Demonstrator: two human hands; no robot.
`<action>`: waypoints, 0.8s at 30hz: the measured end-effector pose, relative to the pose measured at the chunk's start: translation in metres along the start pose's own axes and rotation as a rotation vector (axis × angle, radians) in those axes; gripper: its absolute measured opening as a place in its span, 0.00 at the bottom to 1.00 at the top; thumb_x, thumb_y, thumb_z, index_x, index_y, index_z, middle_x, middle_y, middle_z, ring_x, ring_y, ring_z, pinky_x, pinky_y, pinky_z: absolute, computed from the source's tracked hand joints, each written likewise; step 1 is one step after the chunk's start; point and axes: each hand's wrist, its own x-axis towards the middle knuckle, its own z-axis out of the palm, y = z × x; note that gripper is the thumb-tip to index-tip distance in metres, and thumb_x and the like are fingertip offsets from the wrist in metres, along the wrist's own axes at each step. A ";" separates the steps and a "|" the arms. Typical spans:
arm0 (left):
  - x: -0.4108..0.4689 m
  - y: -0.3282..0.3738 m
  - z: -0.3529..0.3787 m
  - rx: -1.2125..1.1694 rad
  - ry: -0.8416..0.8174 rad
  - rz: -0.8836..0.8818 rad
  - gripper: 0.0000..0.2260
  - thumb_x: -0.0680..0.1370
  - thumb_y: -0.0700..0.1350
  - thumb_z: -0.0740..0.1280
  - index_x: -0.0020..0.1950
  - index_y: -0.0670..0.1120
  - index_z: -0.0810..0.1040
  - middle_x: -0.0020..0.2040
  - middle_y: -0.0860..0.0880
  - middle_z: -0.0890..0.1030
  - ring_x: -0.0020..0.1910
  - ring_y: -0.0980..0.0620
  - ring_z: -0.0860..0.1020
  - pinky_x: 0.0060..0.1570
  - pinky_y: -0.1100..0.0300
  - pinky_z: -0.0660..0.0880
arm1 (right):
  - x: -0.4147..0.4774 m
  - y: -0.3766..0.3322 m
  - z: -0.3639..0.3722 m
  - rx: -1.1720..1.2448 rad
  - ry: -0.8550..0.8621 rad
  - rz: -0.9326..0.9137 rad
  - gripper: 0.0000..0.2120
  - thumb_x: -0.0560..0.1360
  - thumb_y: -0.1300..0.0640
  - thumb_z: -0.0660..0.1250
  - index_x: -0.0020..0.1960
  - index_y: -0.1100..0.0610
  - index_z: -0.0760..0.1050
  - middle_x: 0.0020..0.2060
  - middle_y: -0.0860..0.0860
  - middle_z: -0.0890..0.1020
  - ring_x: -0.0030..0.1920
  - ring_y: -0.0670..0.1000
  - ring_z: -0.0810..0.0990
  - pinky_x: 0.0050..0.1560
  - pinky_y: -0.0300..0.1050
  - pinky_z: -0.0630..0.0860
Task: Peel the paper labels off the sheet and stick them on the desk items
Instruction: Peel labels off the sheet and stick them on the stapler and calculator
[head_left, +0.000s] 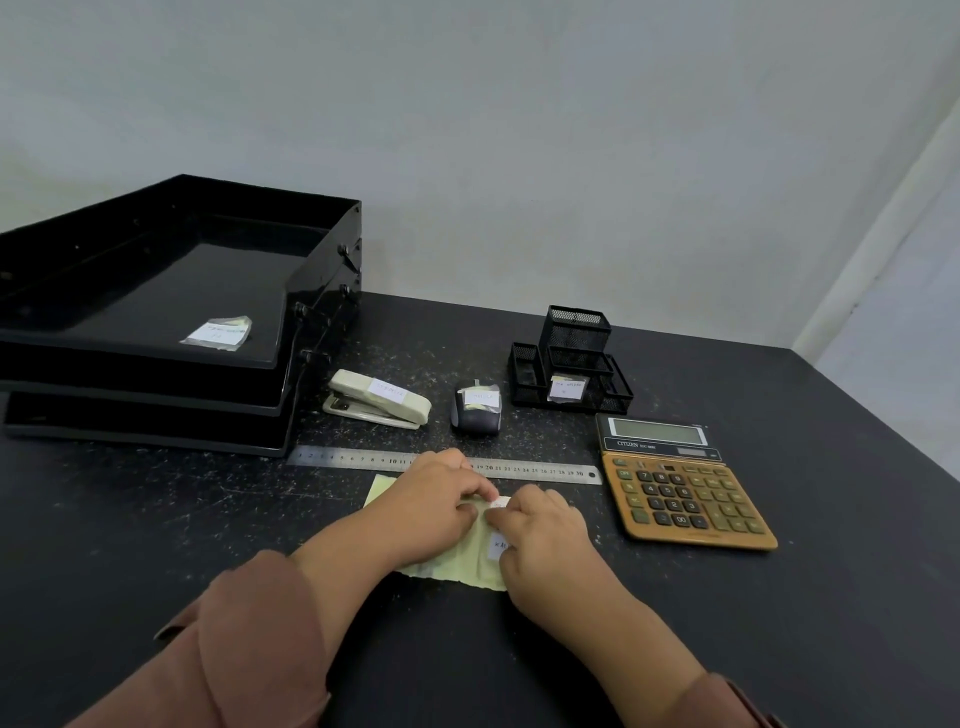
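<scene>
A pale yellow backing sheet (457, 564) lies on the black desk in front of me. My left hand (434, 501) presses down on the sheet. My right hand (540, 525) pinches a small white label (500, 502) at the sheet's upper edge; both hands' fingertips meet there. A second white label (498, 546) shows on the sheet beside my right hand. White labels sit on the stapler (376, 400), the dark mouse (475, 410), the mesh organizer (571, 364) and inside the top black tray (156, 291). The steel ruler (535, 470) and the orange calculator (685, 493) show no label.
The stacked black trays fill the desk's left rear. The ruler lies just beyond my hands, partly hidden by the left hand. The desk's right edge runs diagonally at the far right, with a grey wall behind.
</scene>
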 end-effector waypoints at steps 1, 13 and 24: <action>0.000 0.000 0.000 0.000 0.002 0.000 0.12 0.77 0.43 0.62 0.57 0.55 0.78 0.49 0.56 0.69 0.56 0.55 0.64 0.58 0.63 0.61 | 0.000 0.000 0.000 -0.012 -0.005 -0.006 0.21 0.72 0.60 0.55 0.64 0.51 0.70 0.54 0.49 0.70 0.54 0.52 0.66 0.50 0.43 0.59; 0.001 0.000 0.002 -0.005 0.023 0.007 0.12 0.76 0.42 0.62 0.56 0.55 0.78 0.50 0.54 0.70 0.57 0.53 0.66 0.58 0.62 0.62 | -0.001 0.000 0.000 -0.015 -0.008 -0.014 0.24 0.72 0.59 0.54 0.68 0.51 0.65 0.56 0.50 0.70 0.55 0.52 0.65 0.50 0.43 0.58; 0.000 0.000 0.002 0.025 0.028 0.001 0.13 0.77 0.43 0.61 0.58 0.54 0.78 0.51 0.54 0.71 0.58 0.53 0.66 0.60 0.60 0.64 | -0.005 0.002 -0.003 0.022 0.035 -0.030 0.22 0.72 0.60 0.54 0.64 0.47 0.70 0.60 0.47 0.69 0.58 0.50 0.65 0.54 0.43 0.59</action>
